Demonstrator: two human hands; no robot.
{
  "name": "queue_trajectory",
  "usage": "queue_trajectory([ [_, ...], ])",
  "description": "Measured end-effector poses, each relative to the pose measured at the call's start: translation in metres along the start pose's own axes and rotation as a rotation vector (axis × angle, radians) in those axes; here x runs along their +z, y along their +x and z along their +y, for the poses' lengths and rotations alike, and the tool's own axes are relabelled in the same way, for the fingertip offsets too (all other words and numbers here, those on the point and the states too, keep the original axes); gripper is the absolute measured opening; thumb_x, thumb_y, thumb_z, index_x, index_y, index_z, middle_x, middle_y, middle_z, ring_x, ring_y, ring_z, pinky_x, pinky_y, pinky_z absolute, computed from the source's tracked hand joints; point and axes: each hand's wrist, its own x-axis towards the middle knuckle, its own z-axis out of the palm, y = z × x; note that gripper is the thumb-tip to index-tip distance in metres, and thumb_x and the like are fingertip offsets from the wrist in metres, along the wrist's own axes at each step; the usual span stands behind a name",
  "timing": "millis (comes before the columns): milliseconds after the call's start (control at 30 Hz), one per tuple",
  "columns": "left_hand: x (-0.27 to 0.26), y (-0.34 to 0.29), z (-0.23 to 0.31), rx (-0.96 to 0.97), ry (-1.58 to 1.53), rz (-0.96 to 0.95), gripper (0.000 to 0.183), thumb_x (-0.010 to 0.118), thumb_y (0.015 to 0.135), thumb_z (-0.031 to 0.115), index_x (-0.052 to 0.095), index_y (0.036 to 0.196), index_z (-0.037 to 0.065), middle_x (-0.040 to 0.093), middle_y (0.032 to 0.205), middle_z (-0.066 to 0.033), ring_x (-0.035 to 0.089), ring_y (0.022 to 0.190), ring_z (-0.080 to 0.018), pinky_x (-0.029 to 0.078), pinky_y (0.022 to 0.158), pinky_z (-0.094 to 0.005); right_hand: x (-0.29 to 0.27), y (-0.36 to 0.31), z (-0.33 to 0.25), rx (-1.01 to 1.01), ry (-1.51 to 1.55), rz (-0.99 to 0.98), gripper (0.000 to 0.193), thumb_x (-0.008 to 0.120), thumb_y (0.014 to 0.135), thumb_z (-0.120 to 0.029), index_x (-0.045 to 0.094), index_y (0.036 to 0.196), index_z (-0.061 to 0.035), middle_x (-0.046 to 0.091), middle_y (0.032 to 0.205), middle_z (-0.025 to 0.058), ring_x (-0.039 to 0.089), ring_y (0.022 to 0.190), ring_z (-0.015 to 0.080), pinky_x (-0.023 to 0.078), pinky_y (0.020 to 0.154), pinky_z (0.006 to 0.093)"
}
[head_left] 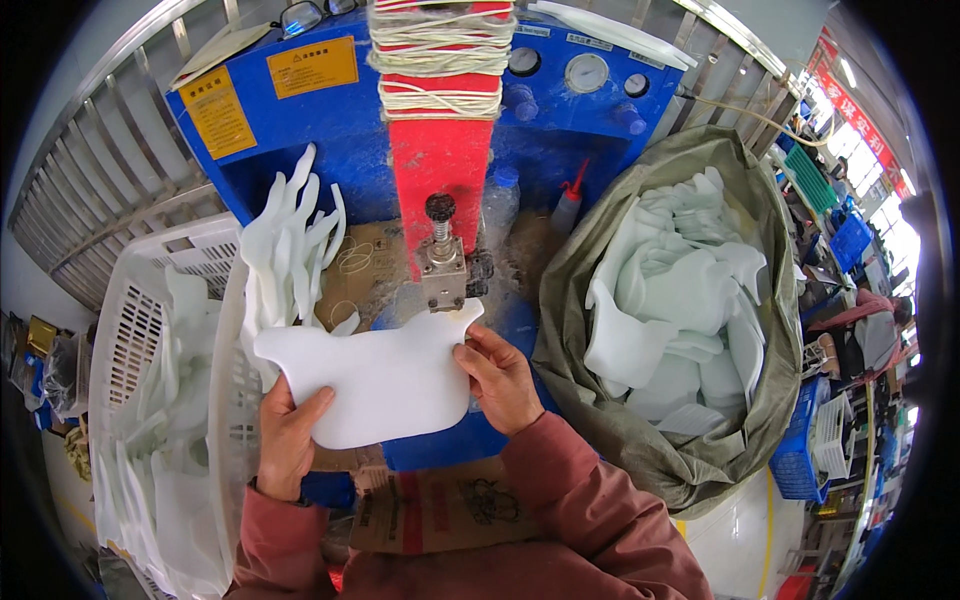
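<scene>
Near the frame's centre, the left hand is pinching a white curved sheet by its lower left edge, and the right hand is pinching its right edge, fingers nearly closed. Its upper right corner is meeting a metal machine head, though actual contact is hard to tell. Similar pieces are filling a green sack at right.

1. Left sleeve — long, dull brick-red, a thin dark edge at the wrist.
2. Right sleeve — same red, creased.
3. Left hand, right hand: bare.
4. Garment front, near: matching red.
</scene>
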Motion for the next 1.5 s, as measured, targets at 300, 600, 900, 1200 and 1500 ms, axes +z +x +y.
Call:
queue_trajectory([
  [300, 0.017, 0.015, 0.000, -0.030, -0.037, -0.082, 0.047, 0.071, 0.095, 0.001, 0.058, 0.141, -0.002, 0.070, 0.126, -0.0096, 0.068, 0.113, -0.0175, 0.054, 0.101, -0.0344, -0.015, 0.000, -0.008, -0.080, 0.026, 0.071, 0.030, 0.067, 0.102, -0.011, 0.066, 0.132, -0.0086, 0.069, 0.100, -0.0053, 0.056, 0.075, 0.0012, 0.040, 0.061, 0.0202],
  [600, 0.023, 0.022, -0.009, -0.065, -0.032, -0.135, 0.045, 0.071, 0.097, 0.004, 0.059, 0.139, -0.003, 0.070, 0.126, -0.0088, 0.067, 0.111, -0.0170, 0.054, 0.100, -0.0339, -0.032, -0.002, -0.014, -0.088, -0.019, 0.065, 0.035, 0.066, 0.102, -0.011, 0.062, 0.136, -0.0021, 0.071, 0.110, 0.0002, 0.063, 0.090, 0.0058, 0.048, 0.073, 0.0215],
  [900, 0.041, 0.034, -0.014, -0.054, -0.033, -0.198, 0.038, 0.071, 0.097, 0.003, 0.062, 0.133, -0.002, 0.070, 0.119, -0.0052, 0.065, 0.104, -0.0117, 0.053, 0.094, -0.0297, -0.047, -0.003, -0.020, -0.168, -0.001, 0.097, 0.032, 0.066, 0.102, -0.008, 0.065, 0.133, -0.0011, 0.072, 0.113, 0.0016, 0.066, 0.096, 0.0077, 0.052, 0.081, 0.0229],
  [1200, 0.064, 0.047, -0.018, -0.075, -0.045, -0.256, 0.036, 0.071, 0.097, 0.006, 0.063, 0.132, -0.001, 0.070, 0.116, -0.0037, 0.064, 0.102, -0.0104, 0.053, 0.092, -0.0287, -0.060, -0.002, -0.031, -0.266, 0.051, 0.132, 0.031, 0.064, 0.102, -0.008, 0.066, 0.132, 0.0001, 0.072, 0.119, 0.0042, 0.067, 0.103, 0.0114, 0.054, 0.090, 0.0264],
  [1500, 0.080, 0.063, -0.027, -0.100, 0.024, -0.290, 0.036, 0.072, 0.097, 0.007, 0.065, 0.132, 0.000, 0.070, 0.113, -0.0025, 0.063, 0.099, -0.0091, 0.053, 0.089, -0.0284, -0.073, 0.003, -0.044, -0.294, 0.052, 0.196, 0.031, 0.063, 0.103, -0.007, 0.065, 0.133, 0.0005, 0.072, 0.118, 0.0055, 0.067, 0.105, 0.0137, 0.054, 0.092, 0.0281],
])
